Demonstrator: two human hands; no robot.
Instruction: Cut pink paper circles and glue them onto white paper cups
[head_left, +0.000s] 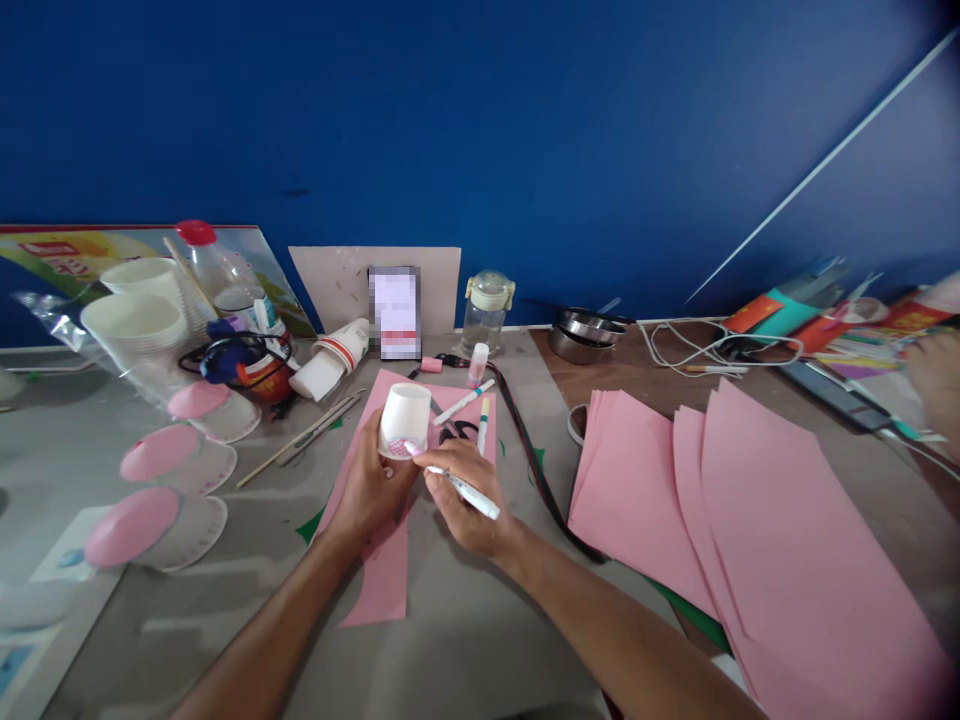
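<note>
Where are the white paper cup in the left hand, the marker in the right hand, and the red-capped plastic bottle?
White paper cup (407, 408): head view, on its side wall.
Marker (474, 496): head view, on its white barrel.
Red-capped plastic bottle (226, 278): head view, on its clear body.

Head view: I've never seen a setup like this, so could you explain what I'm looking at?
There is no machine here: a person works bare-handed, filmed by one camera worn on the head, looking forward and down. The left hand holds a small white paper cup; the right hand grips a slim white marker pen, its tip near pink crisscross marks on the cup. Below them, a cut pink paper piece lies on the grey tabletop. To the left rest three white paper cups with pink-covered ends; to the right, overlapping pink paper sheets. Another person's hand shows, blurred, at the right edge.
</note>
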